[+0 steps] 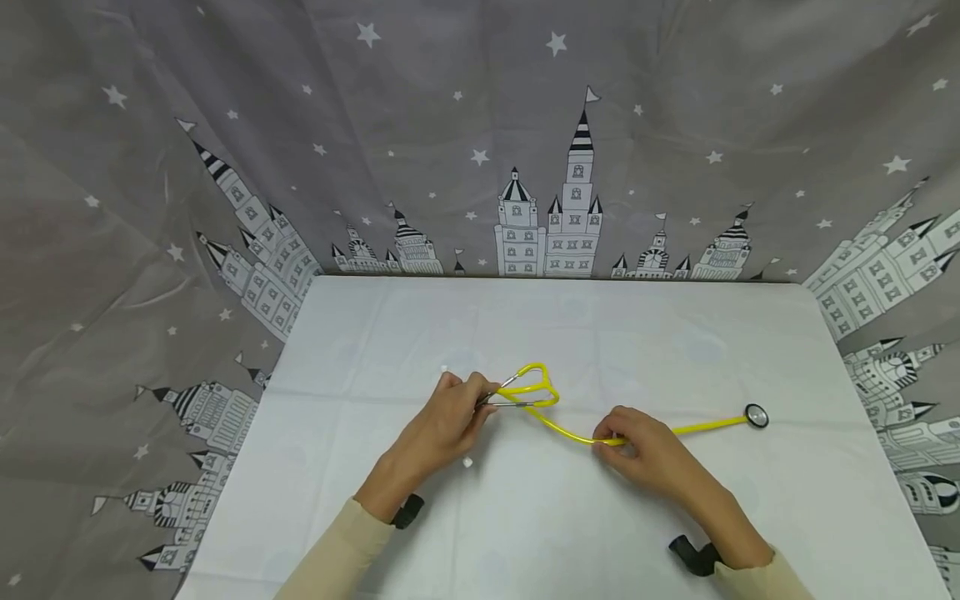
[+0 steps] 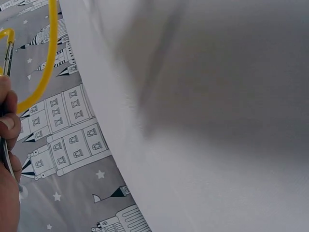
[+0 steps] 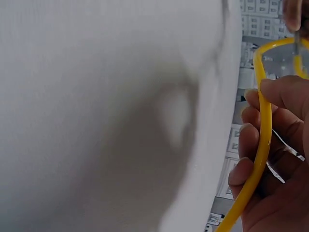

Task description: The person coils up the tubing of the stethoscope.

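Observation:
A stethoscope with yellow tubing (image 1: 555,427) stretches between the two hands over the table. My left hand (image 1: 446,421) grips its metal ear tubes (image 1: 512,386), and white ear tips (image 1: 468,462) show on either side of that hand. The yellow tubing loops at the fork just right of the fingers. Farther right, my right hand (image 1: 648,450) pinches the tubing between thumb and fingers. In the right wrist view the tubing (image 3: 264,130) runs along the curled fingers, under the thumb. Beyond that hand, the round black-rimmed chest piece (image 1: 757,416) lies at the tubing's end.
A white-covered table (image 1: 420,333) lies under the hands. Grey cloth (image 1: 450,125) printed with castles and stars surrounds its back and sides. Black wrist straps (image 1: 697,557) show near both beige sleeves (image 1: 333,554).

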### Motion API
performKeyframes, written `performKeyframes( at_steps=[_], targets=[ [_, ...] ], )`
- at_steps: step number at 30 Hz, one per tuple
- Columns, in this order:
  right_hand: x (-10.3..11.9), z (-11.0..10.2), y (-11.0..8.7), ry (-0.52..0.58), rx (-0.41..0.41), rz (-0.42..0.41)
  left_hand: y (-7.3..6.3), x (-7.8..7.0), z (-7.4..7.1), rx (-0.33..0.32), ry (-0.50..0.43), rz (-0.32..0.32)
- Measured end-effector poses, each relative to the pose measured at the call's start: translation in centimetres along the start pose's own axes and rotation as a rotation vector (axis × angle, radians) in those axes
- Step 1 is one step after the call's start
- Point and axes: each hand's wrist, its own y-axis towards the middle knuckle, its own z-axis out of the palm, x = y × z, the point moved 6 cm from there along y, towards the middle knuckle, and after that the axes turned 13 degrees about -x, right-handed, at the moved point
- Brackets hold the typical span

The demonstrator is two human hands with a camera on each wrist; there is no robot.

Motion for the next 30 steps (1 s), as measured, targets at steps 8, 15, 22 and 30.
performKeyframes(
  at_steps=[8, 15, 22, 30],
  targets=[
    [2.5, -1.1, -0.9, 0.026, 0.001, -0.068, -0.1, 0.8, 0.5, 0.006, 0.024, -0.012],
    [4.8, -2.1, -1.3, 0.052, 0.026, -0.116, 0.0, 1.3, 1.0, 0.003, 0.016, -0.027],
    [7.2, -3.4, -1.1, 0.098, 0.016, -0.189, -0.2, 1.5, 1.1, 0.014, 0.021, -0.045],
    [8.9, -5.3, -0.6, 0.068, -0.024, -0.23, -0.3, 1.4, 1.4, 0.04, 0.007, -0.058]
  ],
)
